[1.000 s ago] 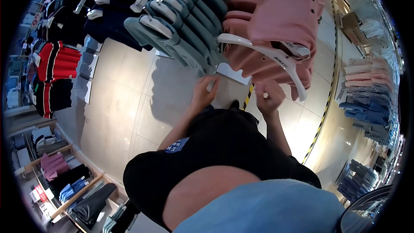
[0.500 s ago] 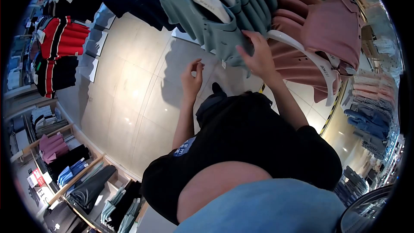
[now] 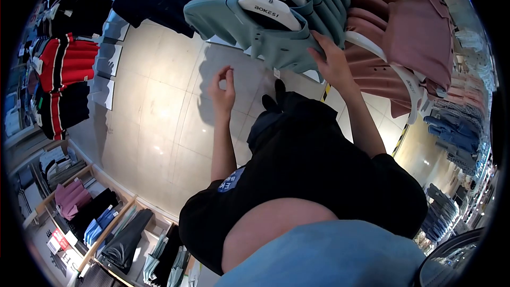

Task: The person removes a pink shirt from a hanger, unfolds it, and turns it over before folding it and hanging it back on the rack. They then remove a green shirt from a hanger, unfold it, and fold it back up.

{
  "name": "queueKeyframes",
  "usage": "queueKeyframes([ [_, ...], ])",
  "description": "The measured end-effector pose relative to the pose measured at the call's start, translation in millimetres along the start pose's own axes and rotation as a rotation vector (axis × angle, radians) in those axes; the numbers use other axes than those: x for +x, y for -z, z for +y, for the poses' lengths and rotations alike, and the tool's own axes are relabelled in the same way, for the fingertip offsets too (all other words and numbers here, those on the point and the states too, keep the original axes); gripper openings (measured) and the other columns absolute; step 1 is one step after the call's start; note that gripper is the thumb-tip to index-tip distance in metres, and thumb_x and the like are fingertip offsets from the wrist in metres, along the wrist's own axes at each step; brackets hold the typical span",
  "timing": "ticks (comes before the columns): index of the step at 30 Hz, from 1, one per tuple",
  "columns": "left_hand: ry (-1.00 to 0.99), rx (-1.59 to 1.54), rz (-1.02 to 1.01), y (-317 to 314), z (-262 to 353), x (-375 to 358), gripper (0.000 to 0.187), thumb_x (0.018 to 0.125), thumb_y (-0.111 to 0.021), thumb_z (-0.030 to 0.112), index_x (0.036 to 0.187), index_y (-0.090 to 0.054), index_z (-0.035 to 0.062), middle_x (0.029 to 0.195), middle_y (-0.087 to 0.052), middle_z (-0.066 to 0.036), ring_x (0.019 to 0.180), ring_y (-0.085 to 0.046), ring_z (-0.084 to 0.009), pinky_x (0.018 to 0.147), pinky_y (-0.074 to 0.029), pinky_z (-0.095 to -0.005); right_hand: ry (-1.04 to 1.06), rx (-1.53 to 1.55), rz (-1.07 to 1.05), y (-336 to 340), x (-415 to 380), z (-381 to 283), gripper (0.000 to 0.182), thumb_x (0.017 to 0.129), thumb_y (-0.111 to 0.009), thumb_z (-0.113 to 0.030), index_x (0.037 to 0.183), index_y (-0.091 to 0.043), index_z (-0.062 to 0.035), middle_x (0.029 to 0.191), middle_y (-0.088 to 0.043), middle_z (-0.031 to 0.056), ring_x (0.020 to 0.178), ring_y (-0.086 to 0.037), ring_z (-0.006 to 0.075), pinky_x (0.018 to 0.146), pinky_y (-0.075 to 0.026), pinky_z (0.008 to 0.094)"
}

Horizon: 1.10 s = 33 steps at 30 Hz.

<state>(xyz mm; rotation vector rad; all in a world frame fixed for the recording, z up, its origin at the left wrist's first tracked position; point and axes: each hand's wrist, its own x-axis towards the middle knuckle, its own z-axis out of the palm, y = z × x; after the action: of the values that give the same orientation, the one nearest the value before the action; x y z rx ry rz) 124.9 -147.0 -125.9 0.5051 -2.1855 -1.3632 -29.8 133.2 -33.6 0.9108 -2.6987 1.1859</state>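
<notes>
A teal polo shirt hangs at the front of a row of matching shirts, on a white hanger lettered BOKESI. At the shirt's right edge, my right hand has its thumb on the front and its fingers along the side, partly hidden by the fabric. My left hand is held over the floor, left of the shirt's hem and apart from it. Its fingers are loosely bent, the thumb stands away from them, and nothing is in it.
Pink polo shirts hang to the right, with a white hanger beside them. Dark navy shirts hang to the left. Red striped shirts are at far left. Folded clothes fill a wooden-edged shelf unit at lower left.
The view has shifted a little. The front teal shirt has turned to face me more squarely, its hanger lettering now readable. My right hand stays at its edge; my left hand has moved slightly left.
</notes>
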Motion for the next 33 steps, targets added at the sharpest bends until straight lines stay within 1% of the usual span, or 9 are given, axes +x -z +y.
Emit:
queueKeyframes([
  [2,-0.145,0.076,0.093,2,5,23,0.016,0.095,-0.069,0.009,0.109,-0.070,0.0015,0.101,-0.075,-0.013,0.095,-0.072,-0.0250,0.085,-0.054,-0.0334,-0.028,0.037,-0.025,3,3,0,0.041,0.096,-0.066,-0.014,0.134,-0.057,-0.0015,0.121,-0.065,0.0218,0.109,-0.064,0.0412,0.091,-0.052,0.0415],
  [6,-0.436,0.199,0.148,10,40,80,0.032,0.088,-0.075,0.010,0.118,-0.067,0.0036,0.131,-0.065,-0.015,0.124,-0.060,-0.0331,0.104,-0.048,-0.0416,-0.036,0.098,-0.057,8,6,2,0.041,0.097,-0.066,-0.015,0.135,-0.058,-0.0024,0.123,-0.065,0.0206,0.108,-0.065,0.0392,0.091,-0.052,0.0405],
  [12,-0.753,0.241,0.000,2,63,161,0.049,0.089,-0.076,0.024,0.133,-0.061,0.0065,0.139,-0.061,-0.015,0.132,-0.055,-0.0356,0.110,-0.044,-0.0473,-0.026,0.145,-0.069,5,16,6,0.041,0.097,-0.067,-0.020,0.133,-0.058,-0.0047,0.121,-0.066,0.0185,0.105,-0.066,0.0377,0.088,-0.054,0.0405],
  [13,-0.778,0.249,-0.074,-1,65,171,0.046,0.096,-0.065,0.035,0.132,-0.063,0.0058,0.136,-0.062,-0.016,0.130,-0.056,-0.0368,0.110,-0.042,-0.0503,-0.029,0.154,-0.069,2,18,6,0.041,0.096,-0.067,-0.022,0.133,-0.059,-0.0054,0.121,-0.066,0.0181,0.105,-0.066,0.0376,0.087,-0.054,0.0405],
  [16,-0.807,0.275,-0.168,-7,67,188,0.049,0.102,-0.048,0.044,0.126,-0.066,0.0048,0.128,-0.065,-0.017,0.125,-0.058,-0.0380,0.111,-0.040,-0.0512,0.044,0.090,-0.043,-6,24,6,0.039,0.096,-0.067,-0.023,0.131,-0.060,-0.0075,0.120,-0.067,0.0167,0.105,-0.066,0.0364,0.086,-0.054,0.0404],
  [20,-0.736,0.319,-0.179,-16,69,192,0.058,0.105,-0.033,0.046,0.109,-0.070,0.0020,0.108,-0.070,-0.017,0.104,-0.064,-0.0393,0.095,-0.047,-0.0460,-0.056,0.080,-0.125,-3,32,0,0.036,0.092,-0.070,-0.019,0.126,-0.060,-0.0111,0.111,-0.069,0.0135,0.100,-0.067,0.0356,0.081,-0.054,0.0423],
  [21,-0.748,0.328,-0.149,-19,69,192,0.059,0.105,-0.032,0.046,0.102,-0.070,0.0007,0.100,-0.071,-0.016,0.097,-0.064,-0.0396,0.086,-0.047,-0.0448,-0.062,0.083,-0.138,-2,34,-1,0.036,0.091,-0.070,-0.018,0.125,-0.060,-0.0113,0.109,-0.069,0.0135,0.098,-0.067,0.0358,0.081,-0.054,0.0428],
  [29,-0.713,0.387,-0.142,-12,71,184,0.053,0.105,-0.035,0.043,0.087,-0.068,0.0044,0.079,-0.064,-0.014,0.075,-0.062,-0.0361,0.068,-0.045,-0.0413,-0.155,0.072,-0.283,-1,39,0,0.033,0.086,-0.075,-0.016,0.114,-0.061,-0.0064,0.103,-0.069,0.0174,0.094,-0.067,0.0392,0.079,-0.053,0.0436],
  [33,-0.685,0.348,-0.158,-4,63,188,0.052,0.106,-0.040,0.039,0.086,-0.070,0.0021,0.085,-0.069,-0.017,0.077,-0.065,-0.0388,0.068,-0.049,-0.0419,-0.228,0.056,-0.296,-3,36,1,0.027,0.082,-0.078,-0.015,0.103,-0.064,-0.0065,0.093,-0.069,0.0163,0.088,-0.068,0.0374,0.076,-0.054,0.0425],
])
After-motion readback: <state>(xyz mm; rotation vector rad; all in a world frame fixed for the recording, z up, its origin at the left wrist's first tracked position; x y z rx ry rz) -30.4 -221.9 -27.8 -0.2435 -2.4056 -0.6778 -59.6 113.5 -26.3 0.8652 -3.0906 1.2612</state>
